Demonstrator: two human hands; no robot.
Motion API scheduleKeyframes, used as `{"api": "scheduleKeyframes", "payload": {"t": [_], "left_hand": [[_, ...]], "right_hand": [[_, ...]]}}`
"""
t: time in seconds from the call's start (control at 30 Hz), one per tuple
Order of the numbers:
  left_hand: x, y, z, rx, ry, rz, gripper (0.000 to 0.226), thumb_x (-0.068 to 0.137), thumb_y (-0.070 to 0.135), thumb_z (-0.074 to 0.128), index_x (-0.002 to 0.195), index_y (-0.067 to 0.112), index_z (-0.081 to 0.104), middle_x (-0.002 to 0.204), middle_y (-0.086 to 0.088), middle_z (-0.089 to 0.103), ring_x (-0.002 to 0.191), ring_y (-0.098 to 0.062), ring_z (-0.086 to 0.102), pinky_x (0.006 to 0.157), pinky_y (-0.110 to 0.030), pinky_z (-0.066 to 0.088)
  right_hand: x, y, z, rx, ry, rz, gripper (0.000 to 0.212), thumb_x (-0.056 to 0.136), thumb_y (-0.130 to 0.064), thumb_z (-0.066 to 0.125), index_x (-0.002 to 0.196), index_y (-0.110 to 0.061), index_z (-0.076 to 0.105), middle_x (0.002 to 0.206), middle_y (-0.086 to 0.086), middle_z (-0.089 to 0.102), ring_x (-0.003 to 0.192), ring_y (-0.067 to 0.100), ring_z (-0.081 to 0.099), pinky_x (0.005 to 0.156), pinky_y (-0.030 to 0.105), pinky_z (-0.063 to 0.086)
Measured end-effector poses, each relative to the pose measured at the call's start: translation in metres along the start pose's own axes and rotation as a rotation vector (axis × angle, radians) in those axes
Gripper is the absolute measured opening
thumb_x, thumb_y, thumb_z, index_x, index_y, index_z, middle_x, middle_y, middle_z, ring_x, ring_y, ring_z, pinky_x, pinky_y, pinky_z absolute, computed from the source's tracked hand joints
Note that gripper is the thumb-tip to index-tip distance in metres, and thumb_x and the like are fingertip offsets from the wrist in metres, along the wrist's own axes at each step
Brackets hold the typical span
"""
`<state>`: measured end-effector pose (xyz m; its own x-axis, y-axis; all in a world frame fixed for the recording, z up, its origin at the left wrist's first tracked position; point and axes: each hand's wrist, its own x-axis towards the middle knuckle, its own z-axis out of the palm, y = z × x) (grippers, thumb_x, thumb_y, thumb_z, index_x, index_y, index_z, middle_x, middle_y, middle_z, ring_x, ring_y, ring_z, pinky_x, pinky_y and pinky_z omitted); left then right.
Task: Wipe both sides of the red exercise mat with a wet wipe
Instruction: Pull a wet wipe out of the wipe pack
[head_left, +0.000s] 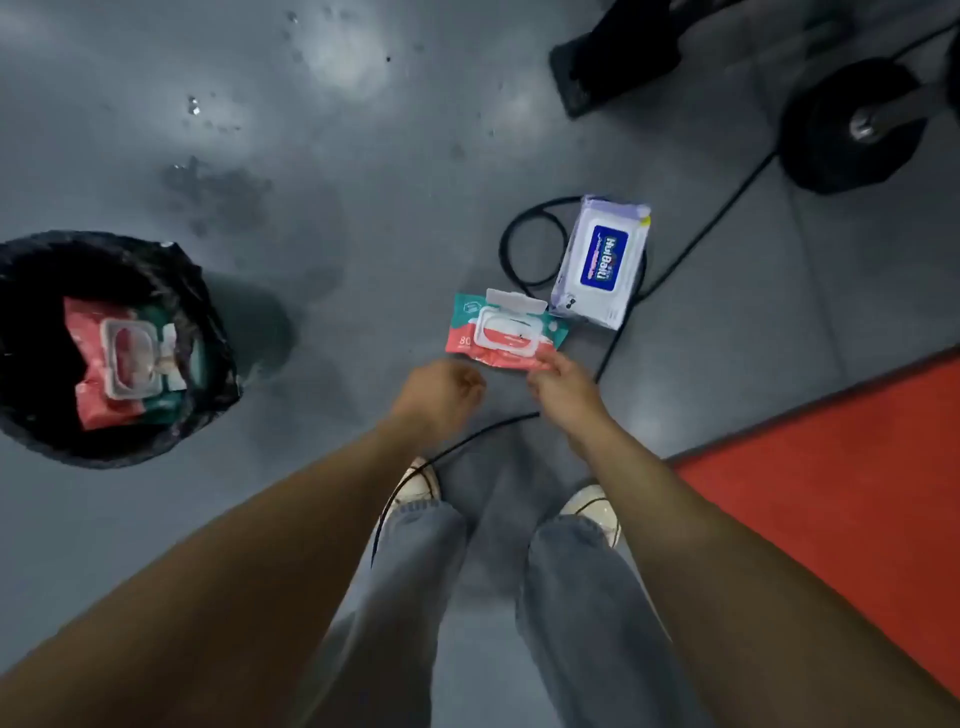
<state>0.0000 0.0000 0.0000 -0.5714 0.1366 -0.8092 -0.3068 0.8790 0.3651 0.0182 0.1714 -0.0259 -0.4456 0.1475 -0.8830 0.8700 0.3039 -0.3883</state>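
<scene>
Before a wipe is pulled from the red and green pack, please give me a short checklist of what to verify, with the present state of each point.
1. Pack lid open: ok, the flap stands up.
2. Wipe showing in the opening: cannot tell, too small.
3. Right hand at the pack: ok, fingers touch its near edge.
4. Left hand free: ok, fingers curled, nothing seen in it.
5. Red mat near: ok, flat on the floor to the right.
6. Cable by the feet: not ok, it runs next to the shoes.
</scene>
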Motion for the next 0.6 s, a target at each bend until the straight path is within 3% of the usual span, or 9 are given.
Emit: {"api": "scheduleKeyframes", "payload": {"t": [0.13, 0.33, 0.47, 0.53, 0.6], "left_hand": [[0.055, -0.006, 0.018, -0.069, 0.106, 0.051, 0.029, 0.093, 0.019, 0.066, 0.121, 0.017, 0.072, 0.117, -0.004, 0.073, 0.108, -0.025, 0.067, 0.086, -0.025, 0.043], [0.101, -0.006, 0.035, -0.108, 0.113, -0.007, 0.041, 0.092, 0.023, 0.066, 0.132, 0.017, 0.063, 0.123, -0.005, 0.071, 0.115, -0.026, 0.064, 0.089, -0.025, 0.044], [0.113, -0.005, 0.042, -0.119, 0.114, -0.051, 0.037, 0.091, 0.025, 0.063, 0.127, 0.018, 0.063, 0.122, -0.009, 0.071, 0.114, -0.031, 0.063, 0.093, -0.032, 0.049], [0.119, -0.006, 0.043, -0.135, 0.109, -0.07, 0.032, 0.091, 0.024, 0.063, 0.122, 0.019, 0.064, 0.119, -0.008, 0.072, 0.111, -0.03, 0.065, 0.089, -0.029, 0.048], [0.125, -0.008, 0.043, -0.154, 0.102, -0.087, 0.024, 0.091, 0.023, 0.063, 0.114, 0.022, 0.064, 0.112, -0.004, 0.073, 0.105, -0.025, 0.067, 0.085, -0.026, 0.048]], "right_hand": [[0.056, 0.002, 0.023, 0.019, 0.096, 0.038, 0.045, 0.091, -0.018, 0.062, 0.136, -0.017, 0.061, 0.131, 0.004, 0.066, 0.118, 0.023, 0.063, 0.107, 0.041, 0.046], [0.082, 0.017, 0.039, 0.042, 0.257, -0.013, 0.023, 0.084, -0.018, 0.072, 0.106, -0.023, 0.066, 0.088, -0.007, 0.067, 0.088, 0.017, 0.067, 0.084, 0.029, 0.053], [0.087, 0.019, 0.049, 0.139, 0.275, -0.004, 0.019, 0.082, -0.015, 0.072, 0.099, -0.023, 0.071, 0.086, -0.003, 0.072, 0.082, 0.014, 0.068, 0.08, 0.026, 0.056], [0.093, 0.018, 0.053, 0.204, 0.277, 0.05, 0.013, 0.081, -0.014, 0.075, 0.092, -0.022, 0.072, 0.079, -0.005, 0.07, 0.071, 0.01, 0.066, 0.069, 0.016, 0.055], [0.095, 0.013, 0.059, 0.261, 0.274, 0.091, 0.008, 0.076, -0.019, 0.079, 0.078, -0.023, 0.071, 0.077, -0.006, 0.07, 0.069, 0.011, 0.068, 0.069, 0.023, 0.06]]}}
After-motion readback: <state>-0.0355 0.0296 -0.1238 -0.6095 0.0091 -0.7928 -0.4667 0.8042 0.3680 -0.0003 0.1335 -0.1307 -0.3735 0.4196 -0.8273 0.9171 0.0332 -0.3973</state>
